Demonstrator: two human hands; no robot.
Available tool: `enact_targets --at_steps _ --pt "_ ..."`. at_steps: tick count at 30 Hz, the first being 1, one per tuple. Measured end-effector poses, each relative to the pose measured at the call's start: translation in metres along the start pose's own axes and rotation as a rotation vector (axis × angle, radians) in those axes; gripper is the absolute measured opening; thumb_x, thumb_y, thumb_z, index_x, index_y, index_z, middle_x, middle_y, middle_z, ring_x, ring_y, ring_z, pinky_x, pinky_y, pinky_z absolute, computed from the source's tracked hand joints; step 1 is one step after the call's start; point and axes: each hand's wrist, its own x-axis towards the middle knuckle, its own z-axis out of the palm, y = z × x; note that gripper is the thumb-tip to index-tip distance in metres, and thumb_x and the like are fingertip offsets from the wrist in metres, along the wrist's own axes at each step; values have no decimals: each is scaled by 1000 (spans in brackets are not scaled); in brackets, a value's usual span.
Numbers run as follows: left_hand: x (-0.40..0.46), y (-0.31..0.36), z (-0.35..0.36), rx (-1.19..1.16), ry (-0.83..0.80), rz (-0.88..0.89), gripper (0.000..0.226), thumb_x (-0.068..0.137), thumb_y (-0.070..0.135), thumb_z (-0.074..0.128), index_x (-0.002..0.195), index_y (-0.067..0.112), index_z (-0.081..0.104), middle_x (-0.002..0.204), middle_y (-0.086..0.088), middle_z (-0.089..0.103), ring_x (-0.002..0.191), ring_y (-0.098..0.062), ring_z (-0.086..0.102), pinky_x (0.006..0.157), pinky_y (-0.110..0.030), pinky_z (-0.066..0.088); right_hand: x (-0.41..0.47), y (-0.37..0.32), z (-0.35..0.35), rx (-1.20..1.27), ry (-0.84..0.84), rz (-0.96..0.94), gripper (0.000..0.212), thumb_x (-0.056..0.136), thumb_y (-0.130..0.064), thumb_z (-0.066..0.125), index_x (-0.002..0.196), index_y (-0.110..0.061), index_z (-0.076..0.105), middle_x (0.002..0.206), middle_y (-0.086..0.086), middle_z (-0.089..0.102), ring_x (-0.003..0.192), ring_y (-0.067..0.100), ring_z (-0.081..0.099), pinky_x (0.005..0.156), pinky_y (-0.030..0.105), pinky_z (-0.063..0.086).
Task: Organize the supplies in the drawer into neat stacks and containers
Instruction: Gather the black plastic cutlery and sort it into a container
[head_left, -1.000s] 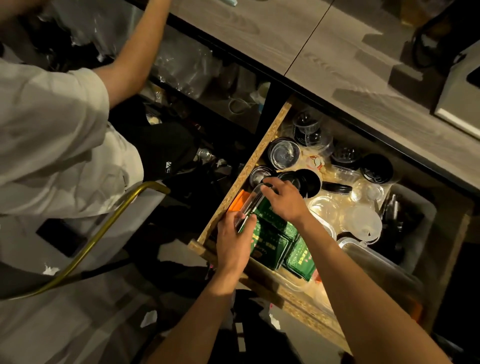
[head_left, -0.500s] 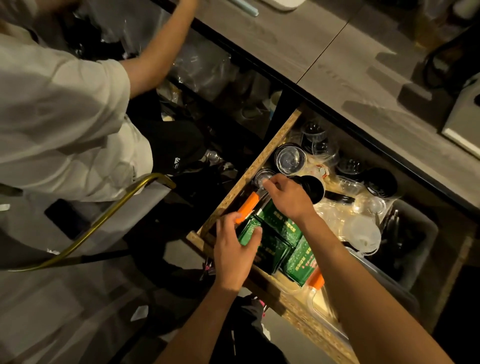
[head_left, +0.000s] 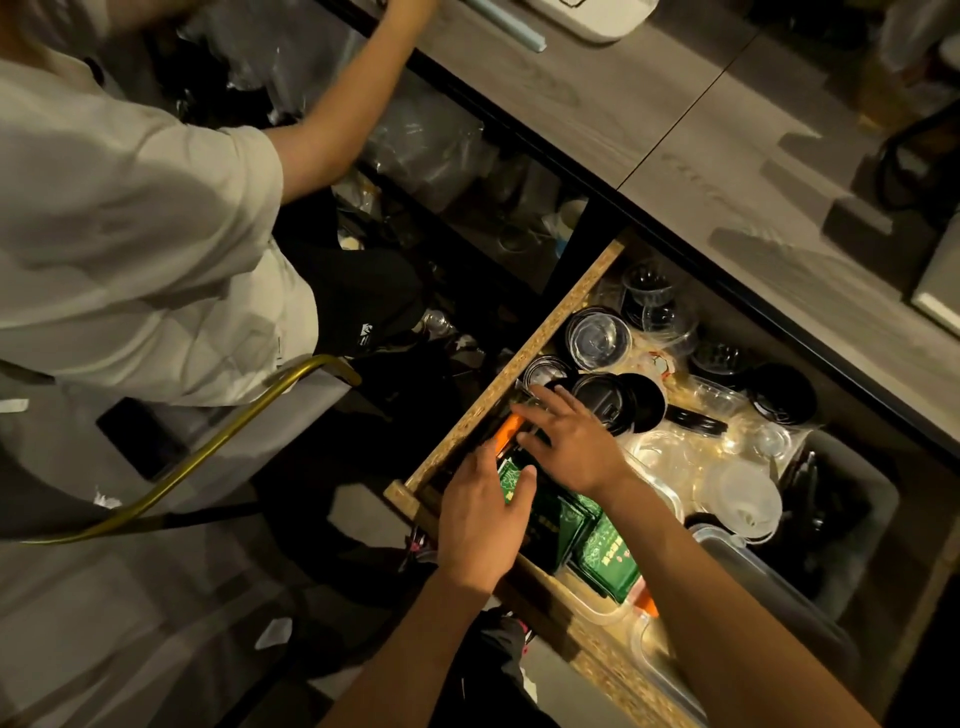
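Open drawer (head_left: 563, 306) with a chipboard side wall. Near corner: green printed packets (head_left: 605, 553), overlapping and tilted, in a clear tray. Beside them, along the wall, an orange object (head_left: 506, 431), possibly a handle. Centre: black round lids (head_left: 621, 402) overlapping; clear lidded cups (head_left: 597, 340) behind them. Right: clear plastic lids (head_left: 740, 499), loosely piled, and a grey bin (head_left: 857, 486).
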Motion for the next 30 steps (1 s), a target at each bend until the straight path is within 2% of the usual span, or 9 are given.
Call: enact_targets --at_steps 5,9,15,17,21,23,25,28,30 --pt "17 8 3 -74 -95 -32 75 101 56 40 160 24 9 165 -6 22 150 -23 23 120 -41 26 -10 16 -7 252 90 189 45 102 -37 46 146 -29 44 150 3 46 136 25 44 108 38 39" --pt "28 16 17 159 -37 40 82 100 62 33 160 11 10 166 -10 18 152 -22 18 123 -37 16 -3 26 -19 487 126 357 40 104 -37 42 136 -17 56 136 9 60 125 25 55 98 30 42" --pt "29 2 21 213 -32 51 76 100 59 35 159 19 10 165 -2 20 149 -19 24 119 -40 26 23 24 -24 674 -95 308 52 102 -57 29 126 -30 66 143 -1 54 134 15 45 100 26 29" --pt "32 3 19 201 -25 41 71 100 56 39 157 21 17 160 -2 30 144 -19 32 114 -40 33 38 30 -22 660 -186 381 65 94 -72 24 121 -33 68 141 -3 55 133 15 45 102 32 30" --pt "40 13 15 103 -11 -2 59 100 50 44 149 20 33 147 -2 45 134 -18 44 109 -37 39 62 50 -11 638 -373 540 122 57 -105 23 141 -22 53 153 1 43 144 22 34 118 45 22" --pt "46 17 11 -8 -6 -7 50 101 45 46 145 20 42 140 -2 51 129 -18 48 104 -33 41 65 50 -14 660 -335 556 103 75 -92 26 142 -18 52 151 6 44 141 25 37 116 42 25" --pt "51 22 8 -86 -21 29 46 103 41 44 145 24 45 143 0 51 131 -16 47 102 -28 38 65 53 -18 721 -156 571 73 96 -66 30 137 -12 56 141 13 54 131 28 49 111 42 34" --pt "59 32 7 -184 -69 28 51 103 46 41 152 30 38 152 6 45 139 -13 41 111 -32 34 64 69 -14 866 120 602 38 103 -33 45 123 -5 61 111 15 68 95 26 64 91 45 52" --pt "64 39 8 -248 -62 13 51 104 46 41 152 31 39 153 6 45 139 -12 42 113 -33 35 62 78 -12 844 170 588 32 97 -10 55 128 -1 59 97 9 68 82 22 63 80 40 54"
